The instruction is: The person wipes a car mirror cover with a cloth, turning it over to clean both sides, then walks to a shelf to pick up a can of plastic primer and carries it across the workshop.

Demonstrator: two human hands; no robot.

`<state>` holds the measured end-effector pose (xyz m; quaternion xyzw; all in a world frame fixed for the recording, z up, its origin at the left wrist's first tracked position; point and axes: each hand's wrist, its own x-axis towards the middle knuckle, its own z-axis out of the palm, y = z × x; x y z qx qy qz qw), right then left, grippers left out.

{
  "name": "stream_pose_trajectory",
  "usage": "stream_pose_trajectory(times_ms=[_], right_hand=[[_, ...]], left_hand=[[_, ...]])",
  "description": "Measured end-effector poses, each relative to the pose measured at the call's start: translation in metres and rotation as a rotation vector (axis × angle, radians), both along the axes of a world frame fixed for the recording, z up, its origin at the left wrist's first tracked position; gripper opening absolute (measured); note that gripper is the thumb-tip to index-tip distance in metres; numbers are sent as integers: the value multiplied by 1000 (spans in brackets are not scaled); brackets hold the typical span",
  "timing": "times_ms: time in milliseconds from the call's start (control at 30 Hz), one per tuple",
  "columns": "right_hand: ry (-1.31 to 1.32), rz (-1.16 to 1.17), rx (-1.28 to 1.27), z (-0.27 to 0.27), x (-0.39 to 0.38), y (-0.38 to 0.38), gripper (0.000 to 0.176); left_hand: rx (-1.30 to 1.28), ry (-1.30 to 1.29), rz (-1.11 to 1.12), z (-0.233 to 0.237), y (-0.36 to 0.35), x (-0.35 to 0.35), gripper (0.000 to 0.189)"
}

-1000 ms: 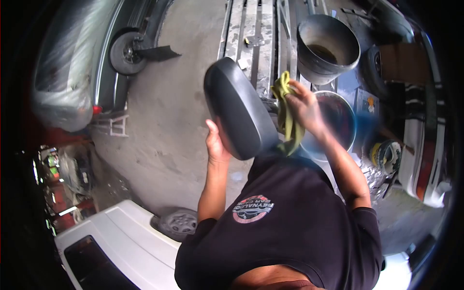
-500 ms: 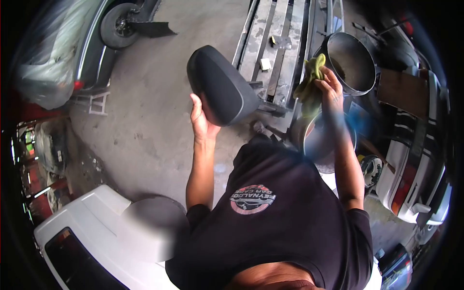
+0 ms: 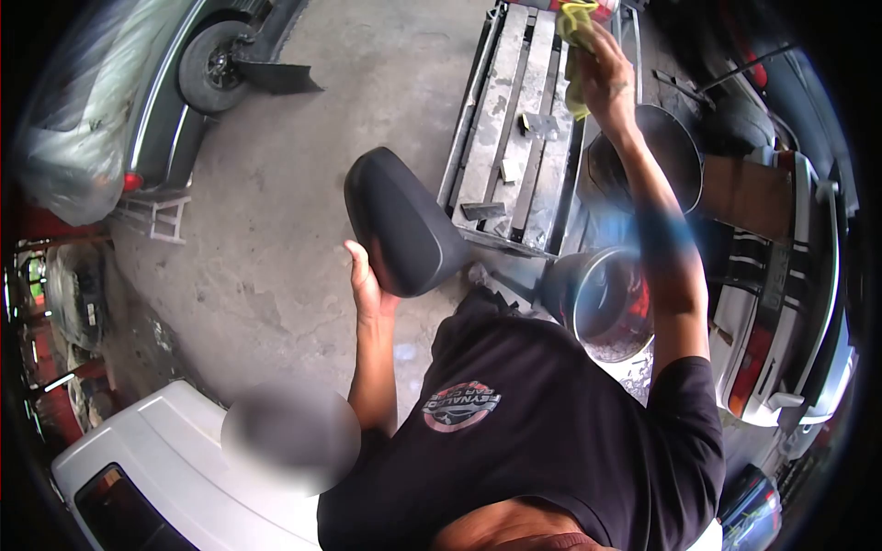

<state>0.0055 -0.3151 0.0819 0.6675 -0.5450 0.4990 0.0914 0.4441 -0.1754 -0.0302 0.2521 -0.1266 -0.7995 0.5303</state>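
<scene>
My left hand [image 3: 373, 292] holds a black car side mirror housing [image 3: 400, 220] from below, thumb along its near left side. The housing is tilted and held up over the floor, left of the slatted bench. My right hand [image 3: 612, 87] is raised at arm's length near the far end of the bench. Its fingers are closed on a yellow-green cloth [image 3: 577, 35], which hangs down beside the hand.
The slatted bench [image 3: 489, 119] carries a pale block [image 3: 511, 171], a dark block [image 3: 483, 211] and a dark scrap [image 3: 540, 126]. Two buckets stand right of it, a far one [image 3: 699, 174] and a near one [image 3: 571, 286]. Cars flank both sides, with a detached bumper [image 3: 759, 354] at right.
My right hand has moved forward with the cloth, from beside the far bucket to the far end of the bench. The mirror housing sits slightly lower in view, still in my left hand.
</scene>
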Motion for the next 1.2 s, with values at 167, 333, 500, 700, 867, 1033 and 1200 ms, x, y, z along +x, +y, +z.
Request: stream_pose_trajectory(times_ms=[167, 333, 500, 700, 867, 1033, 1200], right_hand=[[404, 10, 501, -89, -12, -41, 37], [274, 36, 554, -153, 17, 10, 35], [-832, 502, 1172, -86, 106, 91, 56], [-1461, 724, 1202, -77, 168, 149, 69], [-1696, 941, 1112, -75, 204, 197, 50], [-1694, 1085, 1245, -56, 261, 260, 49], [-1736, 1259, 1334, -60, 307, 298, 44]], left_hand=[[33, 327, -75, -22, 2, 5, 78], [13, 211, -59, -16, 3, -2, 80], [58, 372, -202, -38, -4, 2, 82], [-94, 28, -352, -8, 15, -3, 96], [-128, -171, -225, -7, 69, 14, 93], [-165, 105, -46, 2, 158, 58, 94], [-100, 226, 176, -4, 258, 86, 94]])
